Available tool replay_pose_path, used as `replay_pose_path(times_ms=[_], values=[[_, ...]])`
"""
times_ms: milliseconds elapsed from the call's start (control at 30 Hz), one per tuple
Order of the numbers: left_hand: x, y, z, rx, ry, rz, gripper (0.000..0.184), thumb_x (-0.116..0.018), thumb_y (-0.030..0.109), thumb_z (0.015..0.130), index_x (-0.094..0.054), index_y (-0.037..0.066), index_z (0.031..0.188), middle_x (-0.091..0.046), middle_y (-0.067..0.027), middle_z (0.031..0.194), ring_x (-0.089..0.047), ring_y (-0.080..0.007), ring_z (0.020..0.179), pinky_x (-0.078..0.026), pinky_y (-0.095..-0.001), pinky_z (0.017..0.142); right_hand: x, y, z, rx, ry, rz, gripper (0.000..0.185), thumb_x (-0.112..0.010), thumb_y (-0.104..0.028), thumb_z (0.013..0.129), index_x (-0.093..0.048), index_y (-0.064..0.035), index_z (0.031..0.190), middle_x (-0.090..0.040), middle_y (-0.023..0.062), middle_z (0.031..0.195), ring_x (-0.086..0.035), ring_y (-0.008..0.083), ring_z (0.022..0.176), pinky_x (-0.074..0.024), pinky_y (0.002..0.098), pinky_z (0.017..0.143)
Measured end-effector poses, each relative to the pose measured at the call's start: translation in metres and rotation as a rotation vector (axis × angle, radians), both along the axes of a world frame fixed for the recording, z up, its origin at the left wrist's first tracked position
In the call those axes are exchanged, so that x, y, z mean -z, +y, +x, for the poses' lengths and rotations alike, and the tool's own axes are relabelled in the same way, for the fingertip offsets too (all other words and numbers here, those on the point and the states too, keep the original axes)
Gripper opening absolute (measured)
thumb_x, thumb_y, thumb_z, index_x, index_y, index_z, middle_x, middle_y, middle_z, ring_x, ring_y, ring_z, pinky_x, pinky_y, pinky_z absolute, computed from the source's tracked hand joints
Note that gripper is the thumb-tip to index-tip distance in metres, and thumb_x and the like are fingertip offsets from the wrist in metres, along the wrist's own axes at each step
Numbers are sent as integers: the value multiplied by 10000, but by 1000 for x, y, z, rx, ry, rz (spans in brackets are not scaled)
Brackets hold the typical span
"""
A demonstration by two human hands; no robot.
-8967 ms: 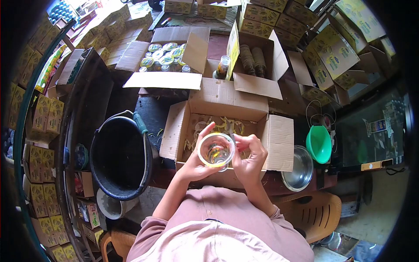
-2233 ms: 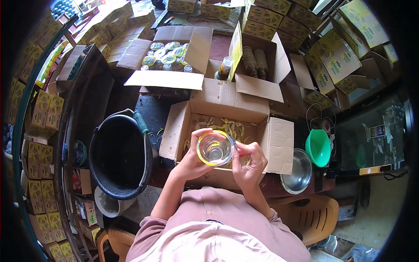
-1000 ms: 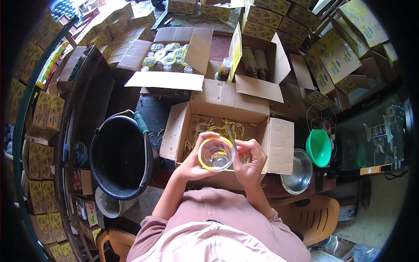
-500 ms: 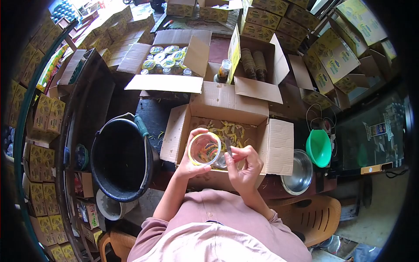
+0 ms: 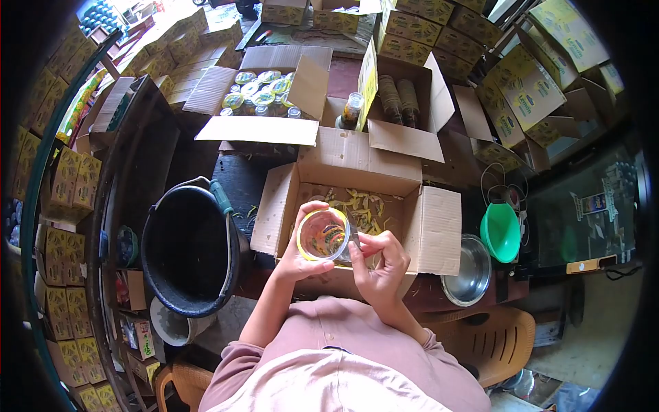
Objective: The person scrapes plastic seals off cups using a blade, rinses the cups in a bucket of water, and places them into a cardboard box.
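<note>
My left hand [image 5: 296, 257] is wrapped round a clear plastic cup [image 5: 322, 235] with a yellow rim, its mouth tilted up towards me. Coloured print shows on the cup. My right hand [image 5: 382, 264] pinches a small dark blade [image 5: 355, 240], which lies against the right side of the cup. Both hands are above the near side of an open cardboard box [image 5: 439, 230]. Yellow and pale scraps [image 5: 364, 206] lie on the bottom of that box.
A large black bucket [image 5: 185, 254] stands left, a steel bowl [image 5: 467, 271] and green basin [image 5: 501, 233] right. Behind are a box of lidded cups [image 5: 264, 93], a box with stacked cups [image 5: 399, 99] and a jar [image 5: 351, 110]. Orange chairs [image 5: 491, 343] flank me.
The cup has moved slightly left and tilted, so its printed side shows more. My right hand has shifted left with the blade, now closer against the cup's side.
</note>
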State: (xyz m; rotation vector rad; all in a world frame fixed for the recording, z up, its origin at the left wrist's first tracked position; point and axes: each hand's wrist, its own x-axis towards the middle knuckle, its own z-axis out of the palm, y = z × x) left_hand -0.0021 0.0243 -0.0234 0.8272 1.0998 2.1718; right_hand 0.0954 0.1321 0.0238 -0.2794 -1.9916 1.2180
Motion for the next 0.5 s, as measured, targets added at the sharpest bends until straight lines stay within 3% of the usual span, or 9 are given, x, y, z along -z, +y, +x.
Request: replay_pose_path(times_ms=[300, 500], values=[[-1, 0, 1, 50, 23, -54, 837, -790, 135, 561, -291, 86, 1231, -488, -82, 1088, -465, -179, 1067, -361, -324, 940, 1, 0, -6, 56, 39, 78, 154, -644, 64, 681, -620, -7, 815, -551, 66, 652, -578, 129, 528, -465, 218, 498], [-2, -4, 1, 146, 40, -89, 863, -803, 155, 553, -282, 85, 1238, -467, -67, 1118, -458, -175, 1079, -358, -322, 936, 0, 15, -6, -75, -15, 20, 184, -635, 91, 666, -588, 5, 822, -524, 47, 660, -515, 83, 571, -401, 197, 523]])
